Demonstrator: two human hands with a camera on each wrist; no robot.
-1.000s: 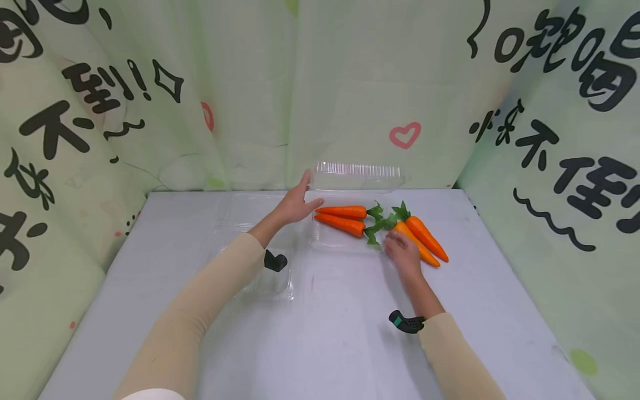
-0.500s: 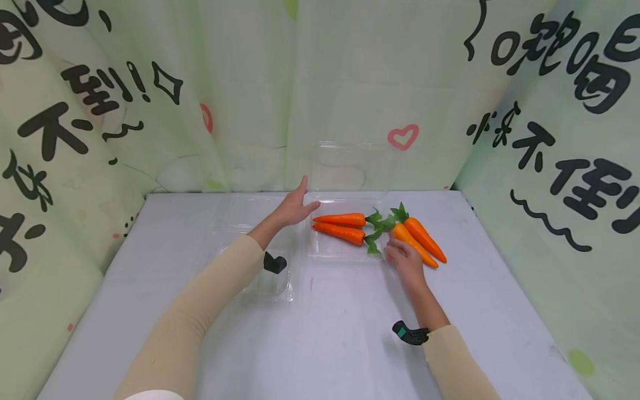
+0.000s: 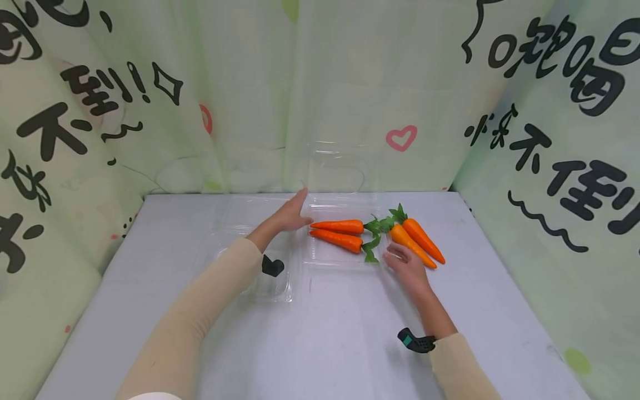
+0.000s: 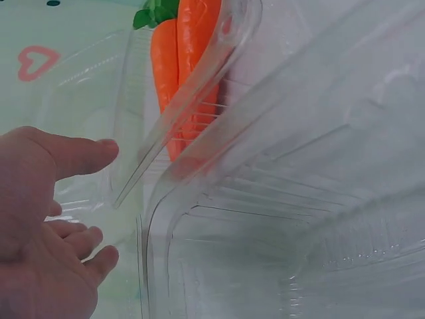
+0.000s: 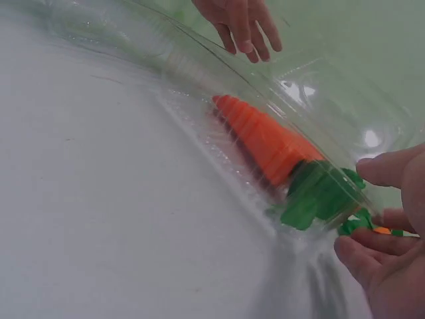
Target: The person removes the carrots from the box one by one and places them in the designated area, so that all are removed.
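Observation:
A clear hinged plastic container (image 3: 325, 259) lies toward the back of the table, its lid (image 3: 336, 169) raised behind it. Inside are two orange carrots, an upper carrot (image 3: 340, 226) and a lower carrot (image 3: 337, 240), with green tops pointing right. My right hand (image 3: 407, 266) holds the container's right side, thumb and curled fingers at its edge in the right wrist view. At the back left corner is my left hand (image 3: 289, 215), its thumb and fingers spread apart; in the left wrist view this left hand (image 4: 40, 199) has nothing between them.
Two more carrots, an outer carrot (image 3: 425, 241) and an inner carrot (image 3: 411, 244), lie right of the container beside my right hand. Another clear plastic container (image 3: 272, 291) sits under my left forearm. A patterned curtain (image 3: 345, 83) hangs behind the table (image 3: 325, 344).
The container with its two carrots has slid toward me along with my right hand. Its lid has tipped further back. My left hand has come slightly nearer.

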